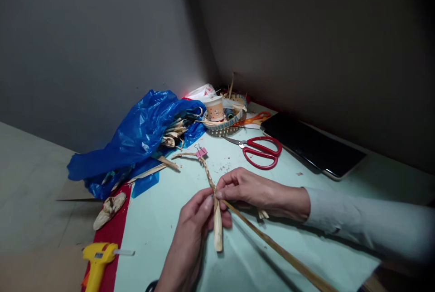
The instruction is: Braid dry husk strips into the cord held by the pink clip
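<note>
A braid of dry tan plant strips [208, 172] runs down from a pink binder clip [201, 152] on the table. At its lower end, my left hand [196, 219] pinches the strips between thumb and fingers. My right hand [242, 189] meets it there, its thumb and forefinger closed on the strips too. One short pale strip [218, 231] hangs down past my left fingertips. A long brown strip [272, 242] stretches from between my fingers to the lower right. The fingers partly hide where the strips cross.
Red-handled scissors [261, 152] lie beyond my right hand, near a black tablet-like device [311, 145]. A blue plastic bag [136, 136] of dry strips stands left of a basket [222, 124] holding a paper cup [215, 109]. A yellow glue gun [98, 262] rests at lower left.
</note>
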Demonstrator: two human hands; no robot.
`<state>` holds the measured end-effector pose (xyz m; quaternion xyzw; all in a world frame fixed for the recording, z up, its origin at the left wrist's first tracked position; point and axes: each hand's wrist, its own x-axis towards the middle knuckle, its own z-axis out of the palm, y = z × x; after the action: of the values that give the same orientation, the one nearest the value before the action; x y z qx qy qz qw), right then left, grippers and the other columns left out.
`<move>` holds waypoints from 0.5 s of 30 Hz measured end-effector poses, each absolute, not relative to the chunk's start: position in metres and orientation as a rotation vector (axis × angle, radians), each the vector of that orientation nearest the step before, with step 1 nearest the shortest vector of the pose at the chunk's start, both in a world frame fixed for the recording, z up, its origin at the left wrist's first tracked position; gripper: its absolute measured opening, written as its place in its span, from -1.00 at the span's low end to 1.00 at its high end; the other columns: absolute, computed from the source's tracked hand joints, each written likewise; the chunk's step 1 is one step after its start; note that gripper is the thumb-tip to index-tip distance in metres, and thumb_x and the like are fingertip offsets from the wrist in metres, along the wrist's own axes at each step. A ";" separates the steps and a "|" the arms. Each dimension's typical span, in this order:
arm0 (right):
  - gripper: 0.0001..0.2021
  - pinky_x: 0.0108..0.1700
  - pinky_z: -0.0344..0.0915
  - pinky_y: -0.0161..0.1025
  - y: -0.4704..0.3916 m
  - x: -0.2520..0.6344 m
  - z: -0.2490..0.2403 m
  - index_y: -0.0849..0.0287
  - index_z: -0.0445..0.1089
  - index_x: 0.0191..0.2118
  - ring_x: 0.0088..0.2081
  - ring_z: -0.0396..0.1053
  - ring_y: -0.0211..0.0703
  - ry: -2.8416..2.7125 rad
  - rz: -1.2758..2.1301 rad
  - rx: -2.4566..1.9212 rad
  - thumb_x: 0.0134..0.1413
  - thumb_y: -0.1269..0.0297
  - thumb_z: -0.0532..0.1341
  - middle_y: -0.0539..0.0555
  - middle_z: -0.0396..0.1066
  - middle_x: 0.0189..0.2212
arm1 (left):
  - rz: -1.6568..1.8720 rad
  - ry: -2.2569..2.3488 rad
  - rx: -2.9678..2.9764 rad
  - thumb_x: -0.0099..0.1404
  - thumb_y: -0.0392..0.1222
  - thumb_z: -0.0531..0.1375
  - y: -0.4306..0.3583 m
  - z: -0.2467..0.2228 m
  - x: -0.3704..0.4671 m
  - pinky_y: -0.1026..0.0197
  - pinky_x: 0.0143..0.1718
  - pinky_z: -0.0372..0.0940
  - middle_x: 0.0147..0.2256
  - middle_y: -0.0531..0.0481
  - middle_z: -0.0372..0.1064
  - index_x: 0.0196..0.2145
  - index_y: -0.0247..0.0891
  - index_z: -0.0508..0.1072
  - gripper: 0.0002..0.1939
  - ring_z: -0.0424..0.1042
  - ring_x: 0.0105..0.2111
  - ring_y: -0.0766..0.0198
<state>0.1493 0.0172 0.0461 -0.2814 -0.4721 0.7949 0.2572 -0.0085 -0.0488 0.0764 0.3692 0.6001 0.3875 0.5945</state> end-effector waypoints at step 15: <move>-0.77 -0.46 -0.10 -0.23 -0.001 0.158 0.059 0.20 0.35 -0.41 -0.55 0.19 -0.26 -2.463 0.763 -1.137 0.23 0.31 0.05 0.05 0.38 -0.56 | 0.941 1.735 1.151 0.16 -0.12 0.21 -0.049 0.053 0.006 0.31 -0.46 0.17 -0.59 0.04 0.34 -0.56 -0.30 0.48 -0.77 0.25 -0.50 0.29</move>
<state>0.1582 -0.0013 0.0586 -0.3983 -0.8625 0.2674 0.1610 0.0060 -0.0494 0.0527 0.4583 0.6907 0.3747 0.4154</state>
